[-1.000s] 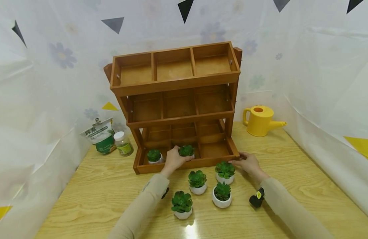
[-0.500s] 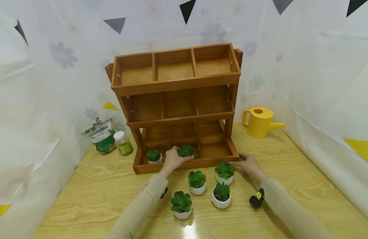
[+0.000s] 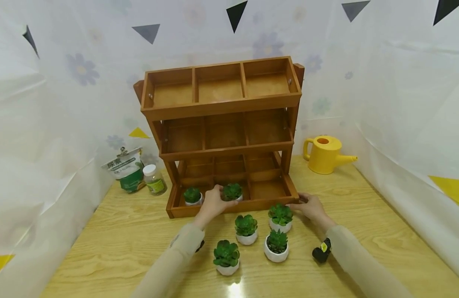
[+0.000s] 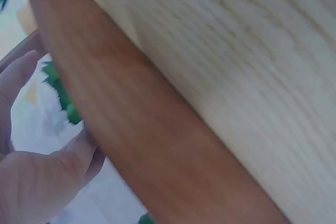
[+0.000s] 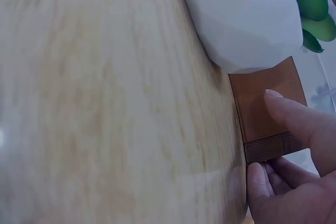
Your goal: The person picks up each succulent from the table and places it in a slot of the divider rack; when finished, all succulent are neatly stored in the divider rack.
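A three-tier wooden plant rack point(image 3: 221, 108) stands at the back of the table. In its bottom tier, a small potted succulent point(image 3: 232, 191) sits in the middle compartment and another succulent point(image 3: 192, 195) in a white pot in the left one. My left hand point(image 3: 212, 206) is beside the middle plant, thumb along the tray's front board point(image 4: 136, 114); the left wrist view shows its thumb and fingers spread apart. My right hand point(image 3: 312, 207) grips the front right corner of the bottom tier, thumb point(image 5: 294, 111) on the front face and fingers curled at the end.
Several more succulents in white pots, including a rear right one point(image 3: 280, 216) and a front one point(image 3: 226, 255), stand on the table before the rack. A yellow watering can point(image 3: 324, 155) is at right. A clipped bag point(image 3: 128, 171) and a white-capped jar point(image 3: 154, 180) stand at left.
My left hand has shifted slightly left, away from the middle succulent, which stays in its compartment. The right hand keeps its grip on the corner. The head view has tilted up slightly.
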Demonstrator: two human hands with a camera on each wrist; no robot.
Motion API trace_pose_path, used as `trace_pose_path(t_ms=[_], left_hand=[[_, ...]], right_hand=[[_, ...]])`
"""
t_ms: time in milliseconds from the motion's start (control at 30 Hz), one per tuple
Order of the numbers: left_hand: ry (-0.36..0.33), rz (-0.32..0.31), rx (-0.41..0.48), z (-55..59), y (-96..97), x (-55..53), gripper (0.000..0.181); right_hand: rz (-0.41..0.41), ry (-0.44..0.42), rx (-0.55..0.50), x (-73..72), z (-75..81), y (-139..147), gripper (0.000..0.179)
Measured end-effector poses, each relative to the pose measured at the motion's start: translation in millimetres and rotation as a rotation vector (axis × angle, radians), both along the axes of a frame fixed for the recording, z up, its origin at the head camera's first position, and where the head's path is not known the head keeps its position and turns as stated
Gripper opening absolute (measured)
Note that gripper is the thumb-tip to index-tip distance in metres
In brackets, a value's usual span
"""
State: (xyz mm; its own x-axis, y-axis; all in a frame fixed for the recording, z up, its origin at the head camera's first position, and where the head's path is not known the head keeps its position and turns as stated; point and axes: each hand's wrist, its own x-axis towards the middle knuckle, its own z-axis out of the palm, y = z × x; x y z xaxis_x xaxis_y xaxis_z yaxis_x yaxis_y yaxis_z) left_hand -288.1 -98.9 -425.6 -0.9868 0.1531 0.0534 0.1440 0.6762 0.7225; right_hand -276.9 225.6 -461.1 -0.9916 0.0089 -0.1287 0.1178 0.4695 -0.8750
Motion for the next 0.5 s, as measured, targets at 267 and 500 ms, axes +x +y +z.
trace_pose_path(t_ms=[267, 500], left_hand=[[0.029, -0.053, -0.032, 10.5, -7.7, 14.5, 0.073], [0.127, -0.198, -0.091, 14.4, -14.8, 25.6, 0.041]], right_hand=[[0.015, 0.017, 0.017, 1.2, 0.9, 2, 0.069], [0.034, 0.021, -0.012, -0.2, -2.0, 2, 0.07]])
